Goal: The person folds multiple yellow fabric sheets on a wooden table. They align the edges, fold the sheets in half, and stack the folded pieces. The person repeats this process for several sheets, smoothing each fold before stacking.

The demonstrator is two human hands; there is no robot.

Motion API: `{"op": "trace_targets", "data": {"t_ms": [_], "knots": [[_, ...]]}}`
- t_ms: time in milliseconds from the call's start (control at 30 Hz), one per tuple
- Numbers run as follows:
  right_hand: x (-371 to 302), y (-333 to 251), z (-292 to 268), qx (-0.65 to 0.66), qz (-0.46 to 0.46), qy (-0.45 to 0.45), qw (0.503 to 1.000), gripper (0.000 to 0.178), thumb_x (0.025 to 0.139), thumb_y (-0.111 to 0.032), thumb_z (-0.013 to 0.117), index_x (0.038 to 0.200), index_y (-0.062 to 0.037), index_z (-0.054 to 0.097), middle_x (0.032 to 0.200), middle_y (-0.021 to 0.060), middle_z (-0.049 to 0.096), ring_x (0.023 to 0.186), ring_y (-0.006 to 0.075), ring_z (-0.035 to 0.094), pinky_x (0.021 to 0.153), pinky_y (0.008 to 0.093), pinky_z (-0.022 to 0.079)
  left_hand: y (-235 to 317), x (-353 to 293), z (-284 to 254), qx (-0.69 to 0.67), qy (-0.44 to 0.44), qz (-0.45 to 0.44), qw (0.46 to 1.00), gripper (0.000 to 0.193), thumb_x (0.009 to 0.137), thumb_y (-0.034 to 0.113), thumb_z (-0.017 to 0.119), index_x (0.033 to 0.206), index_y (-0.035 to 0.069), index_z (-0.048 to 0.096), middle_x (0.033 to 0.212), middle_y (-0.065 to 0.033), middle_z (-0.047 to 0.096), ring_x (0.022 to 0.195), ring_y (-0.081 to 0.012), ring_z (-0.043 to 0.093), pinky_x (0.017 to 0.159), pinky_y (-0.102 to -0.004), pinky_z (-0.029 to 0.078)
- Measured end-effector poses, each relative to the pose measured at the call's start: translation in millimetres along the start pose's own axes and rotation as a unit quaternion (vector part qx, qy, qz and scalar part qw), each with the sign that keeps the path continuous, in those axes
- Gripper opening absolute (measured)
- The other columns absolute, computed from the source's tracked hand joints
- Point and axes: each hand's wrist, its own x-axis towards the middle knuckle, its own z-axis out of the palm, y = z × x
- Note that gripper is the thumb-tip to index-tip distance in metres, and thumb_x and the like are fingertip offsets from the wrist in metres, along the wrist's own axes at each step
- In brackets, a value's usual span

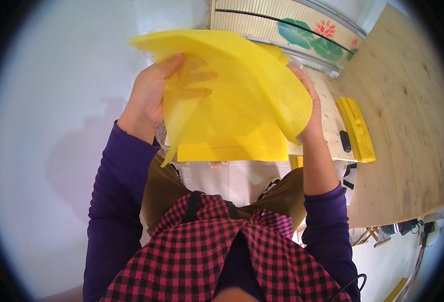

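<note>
Both hands hold up a thin yellow sheet [237, 95] of soft fabric-like material, curled into a fold in front of me. My left hand [154, 95] grips its left edge, thumb on top, and the fingers show through the sheet. My right hand [310, 108] holds the right edge, mostly hidden behind the curled sheet. Under the raised sheet lies a flat yellow stack [232, 151] on a pale wooden board [330, 116].
A second stack of yellow sheets [357, 128] lies on the board to the right, with a small black object [345, 141] beside it. A large plywood tabletop [403, 121] stands at right, a white wall at left, and a panel painted with lotus flowers [302, 30] behind.
</note>
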Motion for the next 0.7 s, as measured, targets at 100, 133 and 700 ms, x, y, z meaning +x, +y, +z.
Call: {"op": "trace_targets", "data": {"t_ms": [100, 133, 700], "knots": [[3.5, -9.0, 0.1, -0.031, 0.031, 0.025, 0.999, 0.023, 0.083, 0.004, 0.063, 0.105, -0.0018, 0.066, 0.097, 0.0031, 0.067, 0.087, 0.0103, 0.062, 0.078, 0.0237, 0.051, 0.3, -2.9, -8.7, -0.025, -0.011, -0.022, 0.999, 0.037, 0.1, 0.02, 0.042, 0.128, -0.002, 0.047, 0.121, -0.0169, 0.059, 0.105, -0.033, 0.061, 0.086, -0.0459, 0.053], [4.6, -12.9, -0.7, -0.043, 0.004, 0.022, 0.999, 0.02, 0.084, 0.005, 0.063, 0.102, -0.0012, 0.067, 0.093, 0.0021, 0.067, 0.084, 0.0092, 0.062, 0.076, 0.0225, 0.05, -0.9, -3.9, -11.7, -0.007, 0.003, -0.023, 1.0, 0.037, 0.1, 0.021, 0.041, 0.129, -0.002, 0.046, 0.121, -0.0168, 0.059, 0.105, -0.0329, 0.061, 0.086, -0.0457, 0.053], [-2.5, -65.5, -14.9, -0.026, -0.053, -0.04, 0.997, 0.012, 0.085, 0.004, 0.06, 0.095, 0.0003, 0.066, 0.088, 0.006, 0.068, 0.076, 0.0119, 0.065, 0.067, 0.0242, 0.054, -19.5, -26.7, -52.0, 0.192, -0.1, 0.162, 0.963, 0.029, 0.092, 0.015, 0.057, 0.114, -0.003, 0.061, 0.112, -0.0111, 0.065, 0.096, -0.0183, 0.065, 0.084, -0.0308, 0.053]]}}
